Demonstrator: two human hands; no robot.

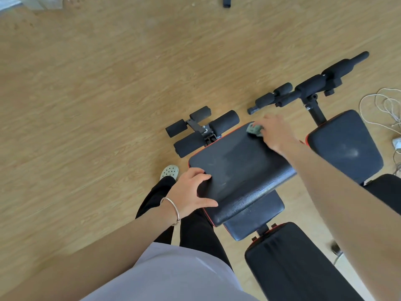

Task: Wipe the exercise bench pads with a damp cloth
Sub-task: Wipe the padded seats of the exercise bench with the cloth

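Wood floor (108,83); left hand (191,190) grips smeared black pad (238,161), right hand (275,132) apparently pinches greenish cloth (254,129).

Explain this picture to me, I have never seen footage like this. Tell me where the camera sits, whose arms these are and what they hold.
No machine here: one camera worn on a person's head looks down at their own arms. The left hand, wearing a bracelet, grips the near corner of a black bench pad. The right hand, blurred, holds a greenish cloth against the pad's far corner. Beyond it are black foam rollers; a second pad stands to the right, with white cables on the wooden floor.
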